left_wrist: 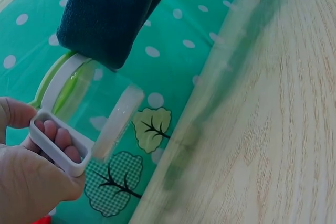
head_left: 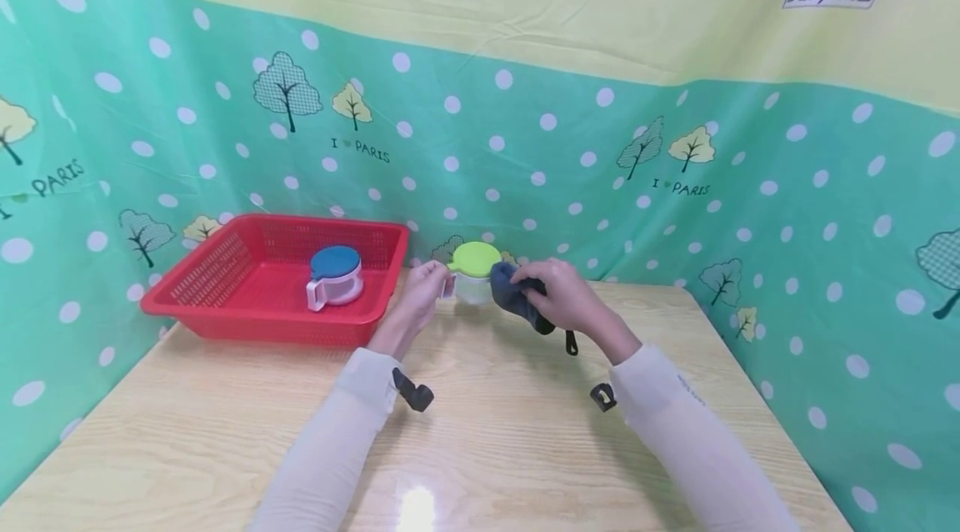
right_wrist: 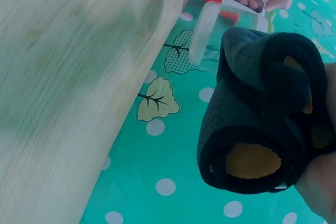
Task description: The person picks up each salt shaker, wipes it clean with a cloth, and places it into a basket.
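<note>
My left hand (head_left: pixel 422 292) grips the white handle (left_wrist: pixel 63 148) of a clear jar (head_left: pixel 472 290) with a light green lid (head_left: pixel 475 255). The jar is near the back of the table; in the left wrist view its transparent side shows the curtain behind. A dark blue folded cloth (head_left: pixel 508 288) hangs from my right hand (head_left: pixel 562 292), pinched between thumb and fingers. The left wrist view shows that cloth (left_wrist: pixel 107 22) against the jar's lid end. From the right wrist side, its dark-edged folds (right_wrist: pixel 239 103) leave openings with orange-yellow inside. Below it dangles a small black loop (head_left: pixel 572 343).
A red plastic basket (head_left: pixel 262 330) stands at the back left of the wooden table (head_left: pixel 495 440). Inside it sits a similar jar with a blue lid (head_left: pixel 335 262). A green and yellow dotted curtain (head_left: pixel 525 132) hangs behind the table and along both sides.
</note>
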Available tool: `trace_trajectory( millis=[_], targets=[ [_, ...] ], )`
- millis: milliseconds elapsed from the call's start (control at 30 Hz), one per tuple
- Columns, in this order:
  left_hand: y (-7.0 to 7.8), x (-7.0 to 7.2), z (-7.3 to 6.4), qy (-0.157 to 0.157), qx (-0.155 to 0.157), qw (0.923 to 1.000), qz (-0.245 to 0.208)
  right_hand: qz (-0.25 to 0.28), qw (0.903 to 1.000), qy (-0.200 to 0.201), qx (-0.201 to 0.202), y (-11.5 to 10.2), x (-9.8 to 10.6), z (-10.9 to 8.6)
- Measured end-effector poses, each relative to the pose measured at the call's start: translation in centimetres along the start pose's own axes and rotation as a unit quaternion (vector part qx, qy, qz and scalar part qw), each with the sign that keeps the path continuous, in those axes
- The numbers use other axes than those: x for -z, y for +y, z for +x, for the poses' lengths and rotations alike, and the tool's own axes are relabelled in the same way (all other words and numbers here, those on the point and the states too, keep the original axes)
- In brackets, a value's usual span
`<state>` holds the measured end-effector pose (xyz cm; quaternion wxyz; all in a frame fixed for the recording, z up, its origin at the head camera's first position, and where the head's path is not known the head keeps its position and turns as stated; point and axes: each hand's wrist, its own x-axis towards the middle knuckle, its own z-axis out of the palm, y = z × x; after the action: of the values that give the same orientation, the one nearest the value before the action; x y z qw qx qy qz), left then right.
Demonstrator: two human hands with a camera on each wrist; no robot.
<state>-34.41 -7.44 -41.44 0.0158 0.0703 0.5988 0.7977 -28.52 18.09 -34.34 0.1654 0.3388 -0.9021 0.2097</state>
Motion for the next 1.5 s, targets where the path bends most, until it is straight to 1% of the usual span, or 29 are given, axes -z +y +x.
trace_trajectory(
  millis=[133, 300, 467, 600, 700, 767, 933, 1000, 1100, 1333, 1500],
  targets=[
    [-0.1, 0.1, -0.1, -0.016, 0.0, 0.9998, 0.009, -0.006, 0.9997, 0.015, -0.02, 0.0, 0.1, 0.1],
    [0.0, -0.1, -0.3, -0.033, -0.003, 0.9994, 0.008, -0.023, 0.9986, 0.03, -0.035, 0.3, 0.1, 0.2],
    [0.2, -0.3, -0.4, -0.034, 0.001, 0.9993, 0.011, -0.037, 0.9971, 0.044, -0.049, 1.3, -0.2, 0.4],
    [0.2, -0.8, -0.5, -0.041, 0.01, 0.9988, 0.022, -0.042, 0.9956, 0.047, -0.068, 2.4, -0.7, 0.5],
    [0.2, -1.1, -0.6, -0.047, 0.013, 0.9986, 0.019, -0.038, 0.9952, 0.043, -0.08, 3.1, -1.4, 0.2],
    [0.3, -1.2, -0.6, -0.047, 0.014, 0.9987, 0.012, -0.03, 0.9949, 0.047, -0.084, 3.3, -1.9, -0.1],
    [0.3, -1.2, -0.6, -0.038, 0.007, 0.9992, -0.01, -0.008, 0.993, 0.057, -0.103, 3.4, -3.1, -0.7],
    [0.3, -1.2, -0.5, -0.028, 0.006, 0.9993, -0.022, -0.004, 0.9924, 0.048, -0.113, 3.3, -3.5, -0.9],
    [0.2, -1.2, -0.4, -0.011, 0.008, 0.9994, -0.033, 0.001, 0.9927, 0.038, -0.115, 2.8, -3.8, -1.1],
    [0.1, -1.1, -0.4, 0.031, 0.007, 0.9986, -0.043, 0.014, 0.9959, 0.035, -0.082, 0.9, -3.8, -1.1],
    [-0.2, -1.1, -0.1, 0.042, -0.002, 0.9984, -0.039, 0.022, 0.9981, 0.039, -0.042, -1.4, -3.5, -0.7]
  ],
)
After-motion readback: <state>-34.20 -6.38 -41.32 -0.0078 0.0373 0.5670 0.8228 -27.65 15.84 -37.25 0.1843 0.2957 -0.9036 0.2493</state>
